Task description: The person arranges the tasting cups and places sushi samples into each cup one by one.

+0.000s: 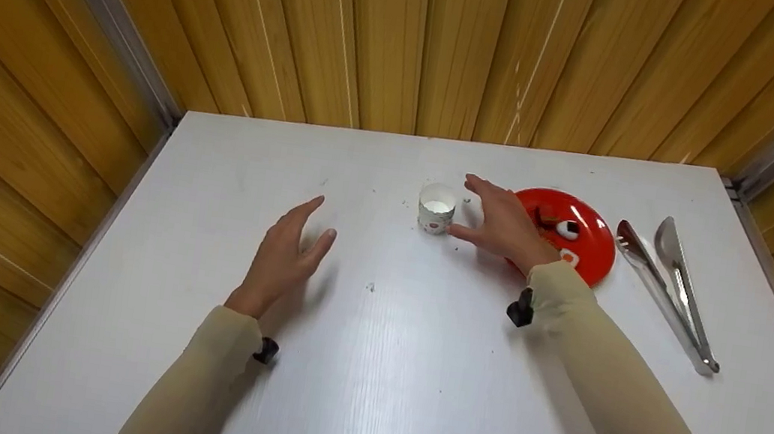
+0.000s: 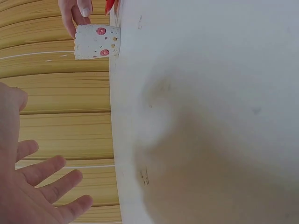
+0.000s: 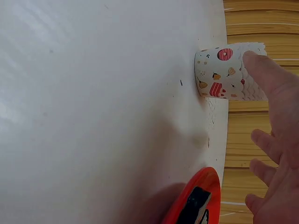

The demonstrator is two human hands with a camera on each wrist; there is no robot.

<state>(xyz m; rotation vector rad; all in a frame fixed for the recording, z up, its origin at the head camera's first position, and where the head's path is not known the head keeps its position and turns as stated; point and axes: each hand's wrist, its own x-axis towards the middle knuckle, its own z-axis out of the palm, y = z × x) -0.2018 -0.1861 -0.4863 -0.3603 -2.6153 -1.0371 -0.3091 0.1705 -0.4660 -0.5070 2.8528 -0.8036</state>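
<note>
A white paper baking cup (image 1: 436,212) with printed sweets and a wavy rim stands upright at the table's back middle. My right hand (image 1: 504,222) hovers just right of it, thumb and fingers spread apart. In the right wrist view the thumb overlaps the paper cup (image 3: 224,70); whether it touches, I cannot tell. My left hand (image 1: 283,255) is raised over the table to the cup's left, holding nothing, and its spread fingers (image 2: 49,170) show in the left wrist view.
Partly behind my right hand and forearm lies a red plate (image 1: 592,238) with small sushi-like pieces and other food-like items. Metal tongs (image 1: 685,304) rest on the white table (image 1: 364,380) to the plate's right. Wood-patterned panels (image 1: 382,35) rise behind the table.
</note>
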